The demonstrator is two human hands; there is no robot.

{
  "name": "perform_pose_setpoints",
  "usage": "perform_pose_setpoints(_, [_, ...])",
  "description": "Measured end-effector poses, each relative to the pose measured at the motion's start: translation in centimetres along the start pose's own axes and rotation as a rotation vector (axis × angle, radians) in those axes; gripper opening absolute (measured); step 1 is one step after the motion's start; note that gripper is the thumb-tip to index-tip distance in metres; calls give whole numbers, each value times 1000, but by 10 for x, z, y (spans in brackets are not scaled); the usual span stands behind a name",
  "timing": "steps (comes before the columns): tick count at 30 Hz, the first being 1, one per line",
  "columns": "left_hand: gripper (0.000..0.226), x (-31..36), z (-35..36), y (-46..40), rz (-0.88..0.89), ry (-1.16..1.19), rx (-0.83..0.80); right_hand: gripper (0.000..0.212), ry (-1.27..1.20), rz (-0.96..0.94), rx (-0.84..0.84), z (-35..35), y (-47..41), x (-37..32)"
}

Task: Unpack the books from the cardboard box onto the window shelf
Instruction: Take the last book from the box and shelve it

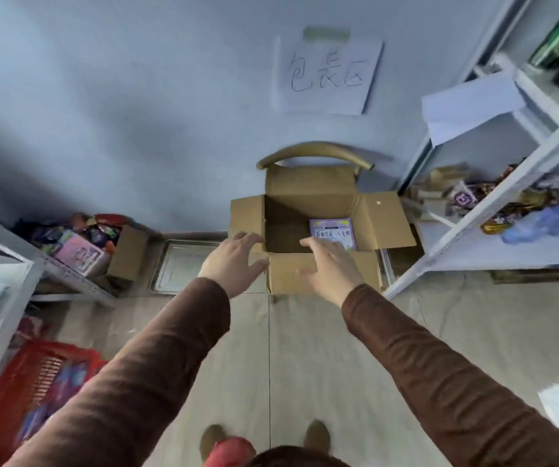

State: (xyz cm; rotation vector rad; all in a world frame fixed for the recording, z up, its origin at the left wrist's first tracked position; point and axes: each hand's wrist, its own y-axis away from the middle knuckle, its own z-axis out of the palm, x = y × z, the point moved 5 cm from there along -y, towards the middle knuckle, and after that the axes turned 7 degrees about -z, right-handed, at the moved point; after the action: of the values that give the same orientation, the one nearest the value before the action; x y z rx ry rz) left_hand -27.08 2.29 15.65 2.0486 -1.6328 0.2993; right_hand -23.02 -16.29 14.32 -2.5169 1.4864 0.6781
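Note:
An open cardboard box [386, 220] stands on a wooden chair [315, 153] against the wall, all flaps spread out. A purple book [333, 230] lies flat inside it on the right side. My left hand [234, 261] reaches toward the box's near left corner with fingers spread, holding nothing. My right hand [330, 264] stretches over the near flap toward the book, fingers straight, fingertips just short of the cover. Both arms wear brown sleeves.
A white metal shelf rack [493, 203] with packets stands at the right. A lower rack [69, 271] with boxed goods is on the left, a red plastic crate [32, 382] below it. A paper sign [328, 75] hangs on the wall. My feet stand on tiled floor.

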Motion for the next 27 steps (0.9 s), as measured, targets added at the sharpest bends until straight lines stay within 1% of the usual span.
perform_pose_setpoints(6, [55,41,64,-74,-47,21,-147,52,-35,119,-42,-9,-32,100])
perform_pose_setpoints(10, [57,45,96,-137,-93,46,-204,50,-77,195,-75,0,-72,147])
perform_pose_setpoints(13, [58,42,131,-203,-128,77,-265,49,-109,281,-87,14,-116,189])
perform_pose_setpoints(17, [64,29,182,-278,-267,155,-363,55,-190,383,-139,45,-172,239])
perform_pose_setpoints(21, [67,11,239,-334,-430,219,-482,61,-232,476,-217,82,-214,282])
perform_pose_setpoints(27, [77,-23,327,-385,-670,333,-601,72,-318,616,-330,149,-258,345])
